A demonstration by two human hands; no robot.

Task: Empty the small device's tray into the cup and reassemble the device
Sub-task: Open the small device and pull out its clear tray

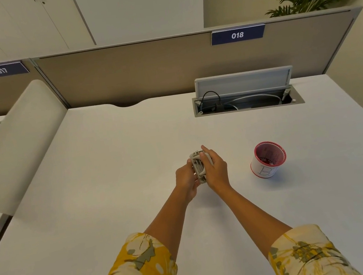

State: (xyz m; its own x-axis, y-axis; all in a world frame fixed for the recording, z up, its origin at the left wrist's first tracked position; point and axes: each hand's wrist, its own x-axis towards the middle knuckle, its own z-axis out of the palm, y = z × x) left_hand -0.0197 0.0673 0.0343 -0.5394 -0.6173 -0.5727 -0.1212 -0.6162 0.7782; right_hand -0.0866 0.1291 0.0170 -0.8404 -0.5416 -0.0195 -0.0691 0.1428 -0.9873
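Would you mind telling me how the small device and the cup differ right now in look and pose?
The small device is held off the desk between the left hand and right hand; the cup stands upright on the desk, untouched. The small device is beige-grey and boxy; the cup is round, white outside and red inside, with handwriting on it. Both are small.

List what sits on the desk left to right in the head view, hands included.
left hand → small device, held by both hands → right hand → cup, standing apart on the desk. The open cable box lies farther back, overlapping these in the order.
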